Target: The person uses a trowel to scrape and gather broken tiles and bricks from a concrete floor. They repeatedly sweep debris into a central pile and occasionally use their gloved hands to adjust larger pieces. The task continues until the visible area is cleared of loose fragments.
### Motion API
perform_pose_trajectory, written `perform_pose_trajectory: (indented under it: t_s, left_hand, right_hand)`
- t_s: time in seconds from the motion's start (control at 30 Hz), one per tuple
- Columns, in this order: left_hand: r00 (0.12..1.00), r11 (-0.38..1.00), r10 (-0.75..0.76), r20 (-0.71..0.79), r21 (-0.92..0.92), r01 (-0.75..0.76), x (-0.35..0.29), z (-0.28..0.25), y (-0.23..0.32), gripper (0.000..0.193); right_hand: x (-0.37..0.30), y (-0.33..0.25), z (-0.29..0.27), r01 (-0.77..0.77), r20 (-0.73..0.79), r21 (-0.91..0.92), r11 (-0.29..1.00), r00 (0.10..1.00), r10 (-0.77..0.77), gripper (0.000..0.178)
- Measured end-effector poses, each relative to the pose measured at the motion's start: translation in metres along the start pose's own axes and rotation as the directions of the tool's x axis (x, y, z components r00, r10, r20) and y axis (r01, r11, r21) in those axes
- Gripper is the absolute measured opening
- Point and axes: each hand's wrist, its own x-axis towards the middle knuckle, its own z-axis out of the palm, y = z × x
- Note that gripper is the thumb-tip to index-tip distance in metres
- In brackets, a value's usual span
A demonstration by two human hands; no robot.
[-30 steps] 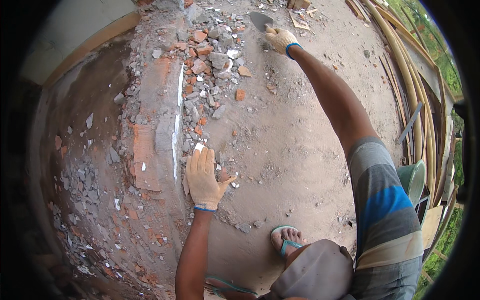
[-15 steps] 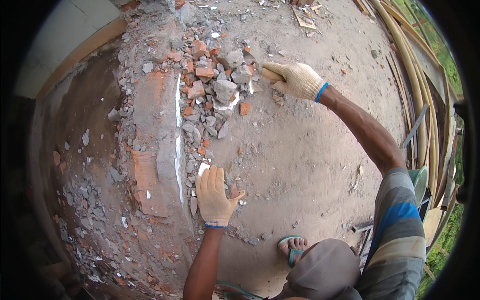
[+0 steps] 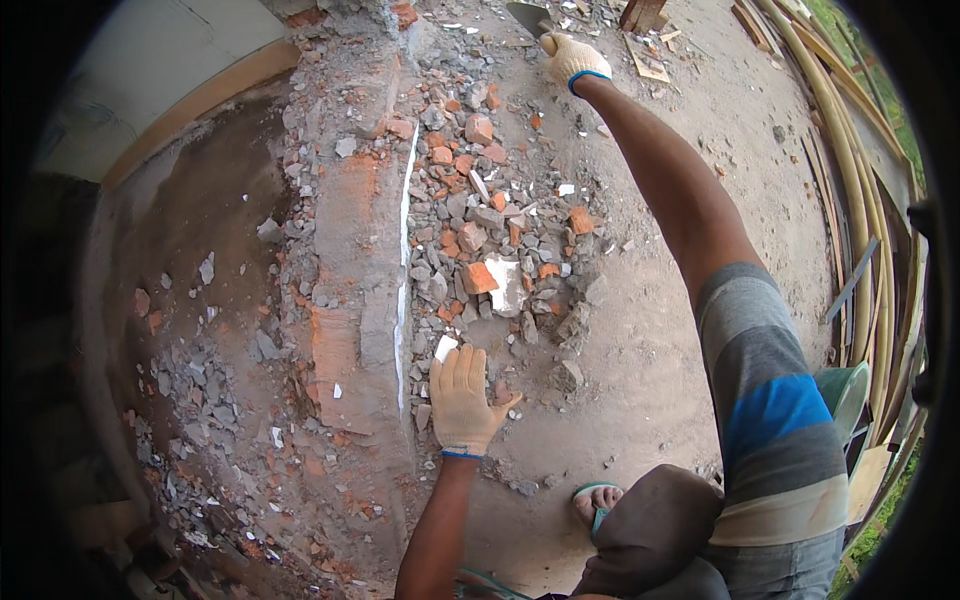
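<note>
My right hand (image 3: 574, 62), in a cream knit glove with a blue cuff, reaches to the far end of the rubble. It is closed round a trowel (image 3: 528, 18), whose grey blade points left over the ground. My left hand (image 3: 464, 402), also gloved, rests on the near end of the rubble with its fingers stretched out and thumb spread. A white shard (image 3: 445, 348) lies at its fingertips. Between the hands spread grey mortar lumps and orange brick pieces, among them a brick chunk (image 3: 478, 278) beside a white-faced slab (image 3: 507, 288).
Left of the rubble runs a broken wall base (image 3: 345, 240), edged by a white strip (image 3: 405, 235). Long poles (image 3: 862, 200) line the right side, near a green container (image 3: 843, 395). My sandalled foot (image 3: 600, 497) stands close by. A brown block (image 3: 642, 14) is at the far edge.
My right hand has moved away from me with the trowel, from the heap to its far end. The piled lumps have spread toward me. My left hand remains beside the white shard.
</note>
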Motion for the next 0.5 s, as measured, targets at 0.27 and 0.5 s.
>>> perform_pose_trajectory:
  t_s: [0.27,0.5]
  left_hand:
    - [1.000,1.000,0.003,0.007,0.026,-0.003,0.000,0.001,-0.001,0.079]
    - [0.999,0.999,-0.029,0.044,0.032,0.027,0.000,0.000,0.003,0.086]
  right_hand:
    - [-0.025,-0.039,0.002,0.302,0.218,0.085,0.950,0.924,-0.313,0.044]
    - [-0.109,-0.013,-0.048,0.399,0.367,0.154,0.904,0.826,-0.427,0.067]
